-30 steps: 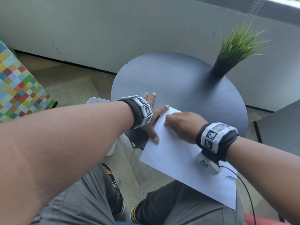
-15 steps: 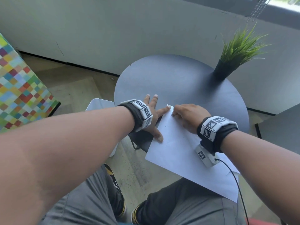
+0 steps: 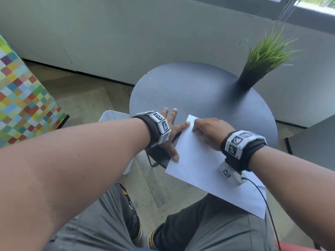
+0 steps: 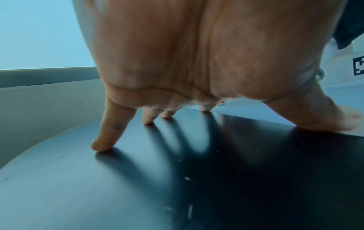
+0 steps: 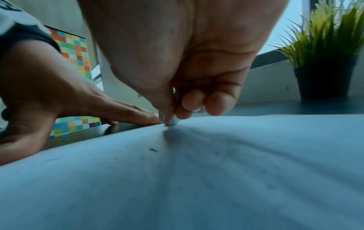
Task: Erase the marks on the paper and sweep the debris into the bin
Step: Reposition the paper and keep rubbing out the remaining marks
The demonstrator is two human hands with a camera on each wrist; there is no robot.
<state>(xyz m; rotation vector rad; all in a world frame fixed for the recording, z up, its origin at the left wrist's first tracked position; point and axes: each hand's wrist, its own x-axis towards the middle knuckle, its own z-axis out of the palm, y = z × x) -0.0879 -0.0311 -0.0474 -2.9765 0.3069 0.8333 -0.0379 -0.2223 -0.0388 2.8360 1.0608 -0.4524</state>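
white sheet of paper [image 3: 201, 165] lies on the near edge of the round dark counter [image 3: 199, 91], and its near part hangs over the edge above the person's knees. the far corner of the sheet points to the middle of the counter. some small dark crumbs of debris [image 5: 153, 149] lie on the paper, and pale crumbs [image 4: 188, 178] lie on the counter beside the sheet.

the right hand [image 3: 210, 132] rests on the far part of the paper. its grip is closed: the thumb and the curled fingers pinch a small white eraser [image 5: 174, 121], and the tip of the eraser touches the sheet near its far left edge.

the left hand [image 3: 169, 129] is spread flat, with straight fingers [image 4: 107, 135] apart and holding nothing. the fingertips press on the counter, the thumb touches the left edge of the paper, and the forefinger reaches the sheet near its far corner, just beside the eraser.

white plastic bin [image 3: 113, 116] stands on the floor at the left of the counter, mostly hidden under the left forearm. a green grass plant in a black pot [image 3: 253, 77] stands on the far right side of the counter, well apart from the paper.
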